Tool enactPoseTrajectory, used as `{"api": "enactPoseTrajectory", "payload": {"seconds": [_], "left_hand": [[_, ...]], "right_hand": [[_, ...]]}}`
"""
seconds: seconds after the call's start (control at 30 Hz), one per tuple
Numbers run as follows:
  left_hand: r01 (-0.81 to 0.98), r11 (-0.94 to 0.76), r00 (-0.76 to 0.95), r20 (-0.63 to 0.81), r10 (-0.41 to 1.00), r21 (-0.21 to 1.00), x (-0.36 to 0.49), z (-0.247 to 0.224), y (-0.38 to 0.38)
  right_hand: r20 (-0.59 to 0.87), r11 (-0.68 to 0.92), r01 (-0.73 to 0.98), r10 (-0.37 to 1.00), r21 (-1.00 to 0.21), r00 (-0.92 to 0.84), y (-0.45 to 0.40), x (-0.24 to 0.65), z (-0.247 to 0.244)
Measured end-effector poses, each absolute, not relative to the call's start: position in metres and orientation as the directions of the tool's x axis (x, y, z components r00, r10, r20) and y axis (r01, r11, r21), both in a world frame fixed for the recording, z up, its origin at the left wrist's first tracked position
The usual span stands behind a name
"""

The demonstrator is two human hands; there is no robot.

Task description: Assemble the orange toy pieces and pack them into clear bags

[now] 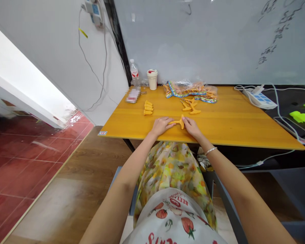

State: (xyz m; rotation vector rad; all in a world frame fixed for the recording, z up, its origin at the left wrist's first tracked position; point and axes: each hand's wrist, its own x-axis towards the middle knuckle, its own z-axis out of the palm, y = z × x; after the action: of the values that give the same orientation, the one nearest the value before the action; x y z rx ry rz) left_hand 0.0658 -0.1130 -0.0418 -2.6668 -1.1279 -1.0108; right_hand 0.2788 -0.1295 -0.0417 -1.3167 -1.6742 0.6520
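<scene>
Near the table's front edge, a yellow T-handled piece (182, 122) lies sideways between my hands. My left hand (162, 126) is closed on the end of its thin shaft. My right hand (191, 126) pinches the crossbar at the other end. Just beyond my right hand lie a few similar yellow T-handled pieces (193, 107), with dark-and-light spiral or beaded shafts too small to make out. Several short yellow sleeve-like pieces (148, 108) sit in a row past my left hand.
Clear plastic bags (190, 90) of orange-yellow parts lie along the whiteboard. A bottle (134, 73), a lidded cup (152, 80) and a blurred phone-like object (133, 95) stand or lie at the back left. A power strip (260, 98) with cables occupies the right end of the table (234, 125).
</scene>
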Motion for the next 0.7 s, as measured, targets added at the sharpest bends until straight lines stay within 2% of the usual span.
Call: {"api": "enactPoseTrajectory", "payload": {"seconds": [0.47,0.7], "left_hand": [[0.7,-0.701,0.527,0.561,0.638,0.139,0.067,-0.0398,-0.1136],[0.671,-0.727,0.527,0.598,0.604,0.143,0.0658,-0.0453,-0.1109]], "right_hand": [[0.261,0.25,0.516,0.964,-0.819,-0.052,-0.1316,0.277,-0.0371],[0.222,0.215,0.537,0.974,-0.816,-0.053,-0.1337,0.2767,-0.0378]]}}
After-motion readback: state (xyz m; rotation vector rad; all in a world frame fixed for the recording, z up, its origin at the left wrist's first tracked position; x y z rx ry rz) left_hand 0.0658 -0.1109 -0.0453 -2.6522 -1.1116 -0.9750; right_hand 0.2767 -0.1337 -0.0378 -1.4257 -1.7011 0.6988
